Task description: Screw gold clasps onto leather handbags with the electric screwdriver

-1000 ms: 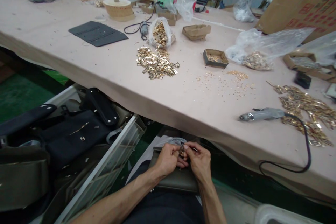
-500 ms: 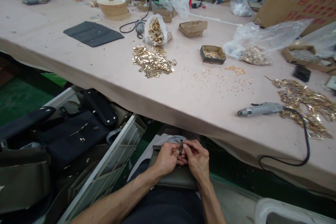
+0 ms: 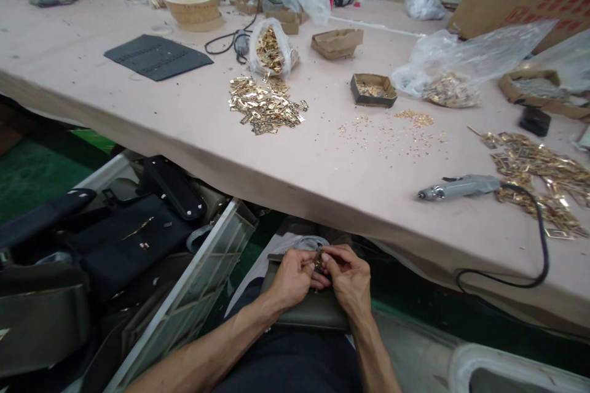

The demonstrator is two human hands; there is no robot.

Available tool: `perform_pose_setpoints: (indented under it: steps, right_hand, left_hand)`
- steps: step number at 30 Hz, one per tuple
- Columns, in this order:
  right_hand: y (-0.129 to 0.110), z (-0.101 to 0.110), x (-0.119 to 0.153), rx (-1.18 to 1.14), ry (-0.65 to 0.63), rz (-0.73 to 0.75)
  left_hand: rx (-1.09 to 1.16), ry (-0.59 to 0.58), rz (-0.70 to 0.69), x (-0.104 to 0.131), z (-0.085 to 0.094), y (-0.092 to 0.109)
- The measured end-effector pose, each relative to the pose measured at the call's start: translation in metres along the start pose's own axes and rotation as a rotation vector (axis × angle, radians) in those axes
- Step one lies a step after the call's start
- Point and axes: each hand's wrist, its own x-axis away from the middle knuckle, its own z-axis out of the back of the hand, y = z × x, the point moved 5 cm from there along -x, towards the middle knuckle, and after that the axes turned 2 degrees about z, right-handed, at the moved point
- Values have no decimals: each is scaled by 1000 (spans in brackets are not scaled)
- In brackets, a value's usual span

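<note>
Over my lap lies an olive-grey bag (image 3: 313,315). Just above it, my left hand (image 3: 295,276) and my right hand (image 3: 348,276) meet, fingertips pinched around a small metal fitting (image 3: 318,260). Fingers cover most of the fitting, so its exact shape is hidden. Both hands are closed on it, thumbs toward each other. On the table ahead is a pile of gold rectangular metal frames (image 3: 265,105), with more spilling from a plastic bag (image 3: 273,49). Tiny gold pieces (image 3: 415,118) are scattered to the right of that pile.
A grey electric screwdriver (image 3: 461,188) rests near the table edge, its cord hanging over. Gold frames (image 3: 534,166) are heaped beyond it. A small box (image 3: 372,91) holds tiny parts. At left, a pale crate (image 3: 184,295) holds dark bags (image 3: 133,239).
Both hands stay together at the fitting, with only slight finger movement; the right hand shifts a little to the right. The view has tilted slightly.
</note>
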Motion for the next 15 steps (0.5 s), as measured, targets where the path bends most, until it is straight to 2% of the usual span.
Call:
perform_pose_setpoints:
  steps: [8,15]
  right_hand:
    - [5,1,0,6,-18,-14]
    - [0,1,0,17,-25,-18]
  left_hand:
    - [8,1,-13,-1,1,-4]
    - [8,10,-6,0,1,-4]
